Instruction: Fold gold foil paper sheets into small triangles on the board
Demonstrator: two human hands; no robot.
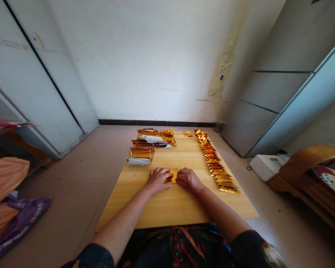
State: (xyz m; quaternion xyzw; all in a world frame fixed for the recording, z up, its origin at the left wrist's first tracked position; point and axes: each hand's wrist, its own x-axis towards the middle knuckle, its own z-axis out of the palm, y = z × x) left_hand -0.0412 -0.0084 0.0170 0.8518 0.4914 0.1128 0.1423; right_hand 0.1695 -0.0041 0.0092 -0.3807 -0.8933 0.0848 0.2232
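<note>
In the head view, a small sheet of gold foil paper (172,175) lies on the wooden tabletop (156,212) between both my hands. At its left edge, my left hand (158,180) holds it with the fingers bent over the paper and the thumb near its lower side. My right hand (190,180) has curled fingers pinching the right edge; its fingertips are partly hidden. To the right runs a long row of folded gold foil pieces (212,160), overlapping one another. Bundles of gold and white paper sheets (141,154) rest at the far left.
A single folded gold piece (188,133) sits near the table's far edge. Beyond stand a white wall (145,67) and a grey refrigerator (265,96). A wooden chair (309,167) and a white box (268,165) are on the right, with orange and purple bags (22,212) at left.
</note>
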